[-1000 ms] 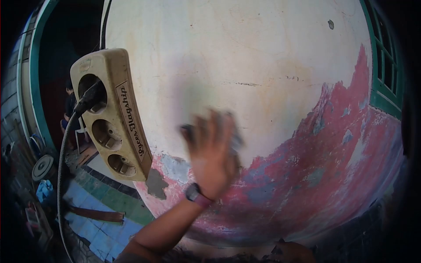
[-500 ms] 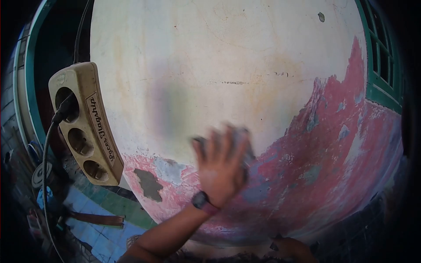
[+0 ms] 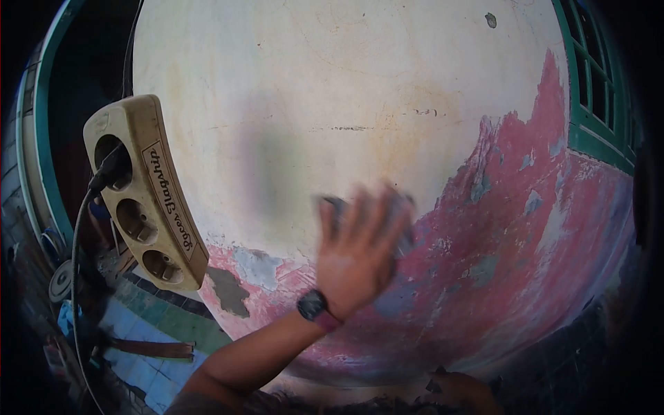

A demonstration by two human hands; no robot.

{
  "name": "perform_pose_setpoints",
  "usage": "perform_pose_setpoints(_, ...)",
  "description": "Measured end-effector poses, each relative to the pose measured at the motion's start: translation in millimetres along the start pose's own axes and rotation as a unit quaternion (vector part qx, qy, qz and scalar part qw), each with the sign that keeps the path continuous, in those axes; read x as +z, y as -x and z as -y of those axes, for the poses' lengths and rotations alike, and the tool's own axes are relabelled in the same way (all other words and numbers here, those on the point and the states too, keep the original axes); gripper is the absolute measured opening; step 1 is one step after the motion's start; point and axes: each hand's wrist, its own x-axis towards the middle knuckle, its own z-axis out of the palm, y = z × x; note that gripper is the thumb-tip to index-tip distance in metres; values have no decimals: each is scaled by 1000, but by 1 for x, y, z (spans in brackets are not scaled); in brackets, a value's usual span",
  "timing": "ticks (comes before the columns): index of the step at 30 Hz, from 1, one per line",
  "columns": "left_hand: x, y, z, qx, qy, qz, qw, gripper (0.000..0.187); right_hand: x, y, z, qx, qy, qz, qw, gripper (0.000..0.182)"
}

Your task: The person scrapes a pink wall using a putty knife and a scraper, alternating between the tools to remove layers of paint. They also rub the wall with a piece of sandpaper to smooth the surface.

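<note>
Left hand [image 3: 356, 252], blurred, is pressing a grey pad [image 3: 404, 232] flat against the wall [image 3: 360, 90], fingers spread over it, palm holding it on. Pad is sitting where cream paint is meeting peeling red paint. Wristwatch [image 3: 315, 308] is showing on that arm. Beige power strip [image 3: 145, 190] is hanging well left, black plug [image 3: 111, 173] in its top socket. Right hand isn't showing.

Wall [image 3: 360, 90] bare above and beside left hand [image 3: 356, 256]: wide free room there. Power strip [image 3: 146, 190] hung at wall's left edge, cord [image 3: 79, 235] plugged in top socket, way blocked there. Green window frame [image 3: 595, 104] fixed at wall's right edge. Clutter seen on tiled floor [image 3: 149, 325] below strip.
</note>
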Motion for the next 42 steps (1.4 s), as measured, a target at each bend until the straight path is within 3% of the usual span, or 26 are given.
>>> perform_pose_setpoints(2,46,42,-6,216,-34,-27,975,75,3,3,-2,-10,16,-8,1000,92)
perform_pose_setpoints(5,8,8,16,154,27,15,988,71,7,6,11,-33,-1,-47,998,91)
perform_pose_setpoints(7,-39,-38,34,14,-59,-63,996,71,8,21,27,-47,-74,-76,993,94)
perform_pose_setpoints(9,-46,-73,59,-53,-89,-220,970,70,-2,25,40,-3,-83,-50,995,95)
perform_pose_setpoints(12,-30,-80,36,-67,-78,-231,967,71,5,11,11,-21,-5,-47,999,91)
perform_pose_setpoints(13,-32,-65,11,-38,-53,-109,992,64,7,4,-2,-38,36,-54,997,91)
perform_pose_setpoints(14,-12,-45,-4,49,-55,17,997,64,3,0,-1,-20,42,-33,998,91)
perform_pose_setpoints(16,28,2,-20,318,-88,20,944,67,-6,-3,6,16,52,10,998,90)
perform_pose_setpoints(19,21,-10,-8,236,66,65,967,67,9,-5,-8,-96,81,-89,988,90)
perform_pose_setpoints(21,-34,-58,1,87,-1,1,996,67,-5,17,30,-60,-33,-63,996,89)
perform_pose_setpoints(22,-44,-78,9,33,-41,-79,996,69,-9,23,45,-43,-92,-48,994,89)
perform_pose_setpoints(24,-43,-105,16,-39,-80,-201,976,69,-3,20,40,-50,-22,-75,996,86)
perform_pose_setpoints(27,-28,-90,-20,58,-8,-32,998,64,4,4,16,-27,41,-81,996,83)
perform_pose_setpoints(29,33,-39,-34,256,33,-3,966,67,3,3,17,-4,40,-62,997,81)
perform_pose_setpoints(32,21,-40,-19,308,-2,15,951,70,-12,14,30,-1,14,-49,999,80)
perform_pose_setpoints(35,-41,-111,6,146,-12,-80,986,66,-2,16,21,-50,-14,-86,995,80)
perform_pose_setpoints(37,-59,-147,23,42,-61,-234,969,66,8,13,14,-71,-38,-101,992,80)
perform_pose_setpoints(39,-56,-152,11,18,-75,-235,969,63,5,13,19,-48,-47,-75,995,79)
perform_pose_setpoints(41,-34,-121,-17,172,-2,-44,984,61,-4,17,23,-11,-33,-52,998,78)
perform_pose_setpoints(42,5,-85,-26,265,13,-19,964,63,-9,15,27,10,-17,-39,999,78)
